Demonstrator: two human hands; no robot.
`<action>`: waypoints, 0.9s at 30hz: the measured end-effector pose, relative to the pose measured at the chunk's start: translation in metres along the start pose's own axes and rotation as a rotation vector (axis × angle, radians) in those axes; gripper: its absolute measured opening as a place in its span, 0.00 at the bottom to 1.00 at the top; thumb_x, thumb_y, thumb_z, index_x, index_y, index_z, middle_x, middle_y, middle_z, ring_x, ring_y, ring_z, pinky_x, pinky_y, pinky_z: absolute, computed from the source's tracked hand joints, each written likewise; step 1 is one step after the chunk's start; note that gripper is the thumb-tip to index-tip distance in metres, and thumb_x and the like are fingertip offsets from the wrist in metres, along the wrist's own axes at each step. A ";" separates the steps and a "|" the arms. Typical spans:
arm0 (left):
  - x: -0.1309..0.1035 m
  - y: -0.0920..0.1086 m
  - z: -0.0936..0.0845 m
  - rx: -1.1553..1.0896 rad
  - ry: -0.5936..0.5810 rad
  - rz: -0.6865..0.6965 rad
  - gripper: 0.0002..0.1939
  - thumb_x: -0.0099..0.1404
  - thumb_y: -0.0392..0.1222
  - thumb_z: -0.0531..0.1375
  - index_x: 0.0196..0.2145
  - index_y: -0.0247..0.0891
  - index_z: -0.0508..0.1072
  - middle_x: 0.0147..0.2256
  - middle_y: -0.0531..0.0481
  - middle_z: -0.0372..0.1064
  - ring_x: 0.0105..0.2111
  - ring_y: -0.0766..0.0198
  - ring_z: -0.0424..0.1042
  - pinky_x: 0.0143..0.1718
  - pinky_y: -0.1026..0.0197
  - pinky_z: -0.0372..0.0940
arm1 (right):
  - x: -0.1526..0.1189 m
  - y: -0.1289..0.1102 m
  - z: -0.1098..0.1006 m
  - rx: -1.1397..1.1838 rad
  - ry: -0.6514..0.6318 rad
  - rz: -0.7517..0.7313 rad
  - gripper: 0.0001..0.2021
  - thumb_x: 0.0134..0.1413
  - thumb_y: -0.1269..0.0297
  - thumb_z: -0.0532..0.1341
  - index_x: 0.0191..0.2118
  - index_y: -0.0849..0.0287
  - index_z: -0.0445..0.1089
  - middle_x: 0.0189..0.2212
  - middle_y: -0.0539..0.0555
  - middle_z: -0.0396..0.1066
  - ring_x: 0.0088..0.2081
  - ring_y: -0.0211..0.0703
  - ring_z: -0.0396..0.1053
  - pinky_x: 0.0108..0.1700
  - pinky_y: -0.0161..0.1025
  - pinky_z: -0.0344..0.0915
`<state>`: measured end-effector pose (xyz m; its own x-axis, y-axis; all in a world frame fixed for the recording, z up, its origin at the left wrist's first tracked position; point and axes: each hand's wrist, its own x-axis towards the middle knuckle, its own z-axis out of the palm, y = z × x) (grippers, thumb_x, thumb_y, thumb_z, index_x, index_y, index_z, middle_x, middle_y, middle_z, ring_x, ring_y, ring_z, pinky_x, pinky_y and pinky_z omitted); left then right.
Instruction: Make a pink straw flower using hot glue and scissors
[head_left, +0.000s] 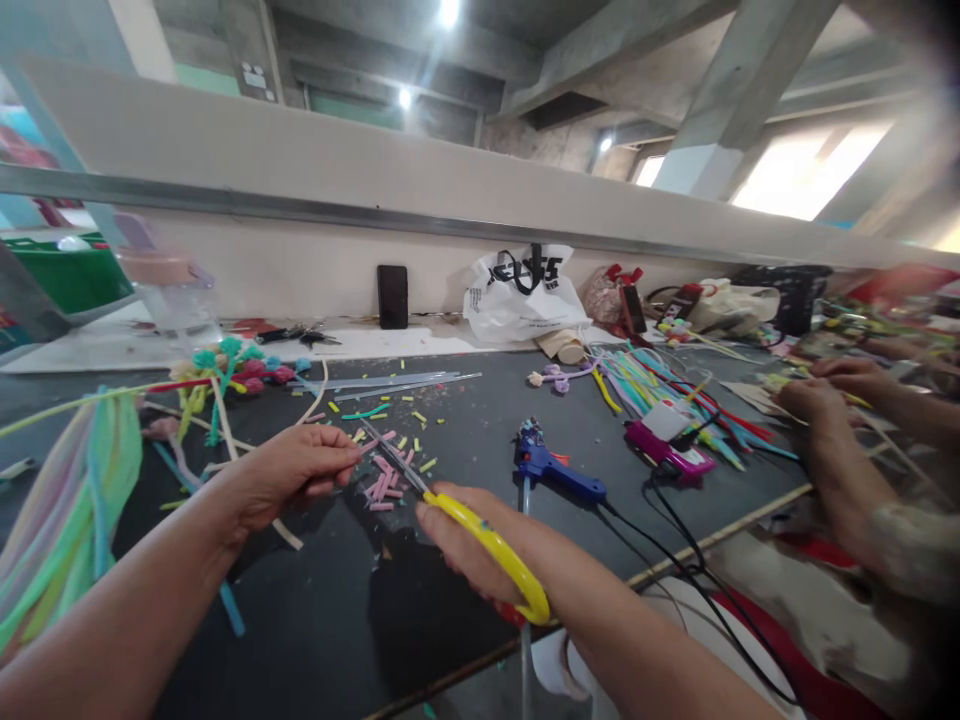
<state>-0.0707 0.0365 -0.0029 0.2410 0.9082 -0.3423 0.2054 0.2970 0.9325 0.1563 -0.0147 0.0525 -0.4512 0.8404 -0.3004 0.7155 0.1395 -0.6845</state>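
My right hand (469, 545) grips a pair of scissors with yellow handles (495, 545), its blades pointing up and left. The fingers of my left hand (311, 465) are pinched on a short pink strip (369, 446), whose free end reaches between or beside the scissor blades; I cannot tell which. Beneath the blades lies a small heap of cut pink pieces (384, 482). Yellow cut pieces (427, 465) are scattered around it. Left of my left hand are knotted pipe-cleaner shapes in green, pink and yellow (232, 365).
A blue glue gun (559, 475) lies right of the scissors, its cord running off the table edge. Past it are a magenta glue gun (667, 452) and bundled pipe cleaners (660, 385). A phone (392, 297) leans at the back. A co-worker's hands (825, 400) are at right.
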 end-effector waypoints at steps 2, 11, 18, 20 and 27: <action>0.000 0.000 -0.001 -0.014 -0.002 0.009 0.17 0.55 0.52 0.61 0.23 0.34 0.66 0.17 0.58 0.58 0.12 0.78 0.47 0.13 0.70 0.39 | 0.001 0.001 0.000 -0.080 0.021 -0.056 0.15 0.61 0.62 0.45 0.31 0.61 0.65 0.20 0.48 0.62 0.20 0.34 0.59 0.24 0.30 0.57; -0.002 0.005 0.003 -0.037 0.036 0.052 0.16 0.54 0.49 0.62 0.23 0.34 0.65 0.15 0.59 0.58 0.11 0.78 0.48 0.13 0.72 0.39 | 0.013 0.015 0.009 -0.044 0.000 0.010 0.13 0.59 0.61 0.47 0.32 0.61 0.64 0.21 0.50 0.64 0.20 0.36 0.62 0.25 0.33 0.60; -0.003 0.007 0.009 -0.084 0.039 0.086 0.16 0.57 0.50 0.61 0.24 0.34 0.66 0.12 0.61 0.55 0.12 0.77 0.47 0.13 0.73 0.42 | 0.011 0.037 0.005 0.397 -0.233 0.057 0.16 0.61 0.52 0.41 0.35 0.58 0.56 0.17 0.45 0.63 0.13 0.33 0.61 0.15 0.28 0.58; -0.003 0.007 0.010 -0.090 0.041 0.093 0.15 0.57 0.50 0.61 0.25 0.34 0.66 0.13 0.61 0.55 0.12 0.78 0.47 0.13 0.74 0.42 | 0.009 0.034 0.004 0.372 -0.230 0.039 0.15 0.61 0.52 0.43 0.35 0.57 0.55 0.17 0.44 0.62 0.13 0.32 0.62 0.14 0.26 0.58; -0.003 0.008 0.012 -0.103 0.019 0.100 0.14 0.56 0.48 0.62 0.25 0.34 0.67 0.14 0.59 0.58 0.12 0.78 0.50 0.12 0.75 0.43 | 0.003 0.015 0.008 0.052 -0.102 0.029 0.16 0.61 0.54 0.41 0.30 0.57 0.56 0.17 0.45 0.59 0.10 0.31 0.58 0.10 0.26 0.55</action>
<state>-0.0587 0.0330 0.0040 0.2368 0.9399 -0.2461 0.0822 0.2330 0.9690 0.1614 -0.0140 0.0362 -0.4841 0.7859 -0.3847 0.7015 0.0858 -0.7075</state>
